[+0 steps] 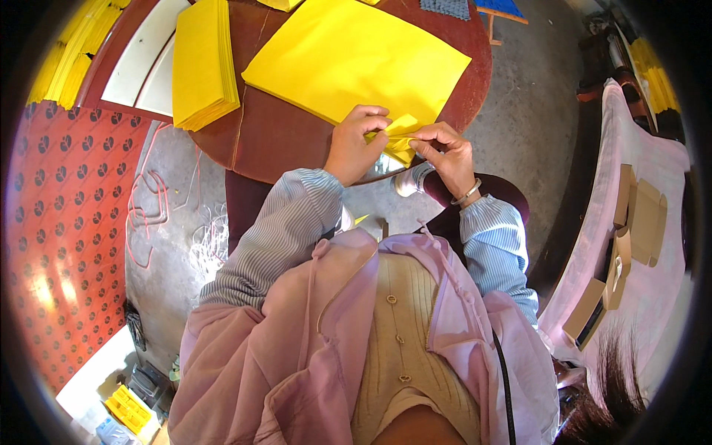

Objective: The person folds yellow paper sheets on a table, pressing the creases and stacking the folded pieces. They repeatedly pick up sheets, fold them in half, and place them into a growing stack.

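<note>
A large yellow paper sheet lies on a round dark-red table. Its near corner is folded over at the table's front edge. My left hand pinches that folded corner from the left, fingers curled on it. My right hand, with a bracelet on the wrist, pinches the same fold from the right. Both hands touch the paper and nearly meet each other. A stack of yellow sheets lies on the table at the far left, apart from my hands.
A red patterned board leans at the left over grey concrete floor. A pink cloth surface with brown cardboard boxes runs along the right. More yellow sheets lie at top left. White cords lie on the floor.
</note>
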